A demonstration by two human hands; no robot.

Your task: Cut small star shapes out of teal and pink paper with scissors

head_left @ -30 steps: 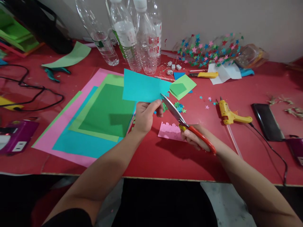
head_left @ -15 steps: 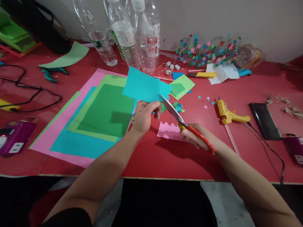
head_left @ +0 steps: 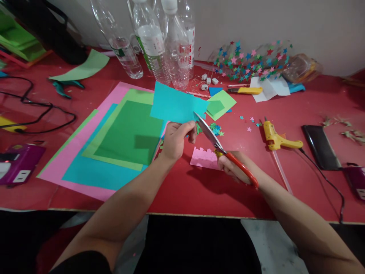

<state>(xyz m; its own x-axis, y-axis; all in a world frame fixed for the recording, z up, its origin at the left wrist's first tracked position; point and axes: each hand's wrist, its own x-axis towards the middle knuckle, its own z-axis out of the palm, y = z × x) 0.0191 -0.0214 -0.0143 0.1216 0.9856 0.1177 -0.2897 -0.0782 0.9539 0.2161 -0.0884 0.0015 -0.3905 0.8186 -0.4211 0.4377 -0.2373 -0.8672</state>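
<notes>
My left hand (head_left: 178, 139) pinches the lower edge of a blue sheet of paper (head_left: 173, 102), holding it above the table. In my right hand (head_left: 232, 165) is a pair of scissors (head_left: 212, 139) with red handles, its blades pointing up and left at the paper's lower right edge. Below the blades lies a pink piece of paper (head_left: 202, 158) with a notched upper edge. Small green and blue paper stars (head_left: 216, 129) are heaped just beyond it, partly hidden by my left hand and the scissors.
Stacked coloured sheets (head_left: 128, 133) lie on the left. Plastic bottles (head_left: 176, 53) stand along the wall, beside a lying bottle covered with stars (head_left: 251, 62). To the right are a yellow glue gun (head_left: 278, 139) with a cord and a black phone (head_left: 321, 146). A yellow cutter (head_left: 249, 90) lies behind.
The whole view has shifted slightly, so things sit a little further right. Both hands keep their grips, and the scissors stay at the blue paper's edge.
</notes>
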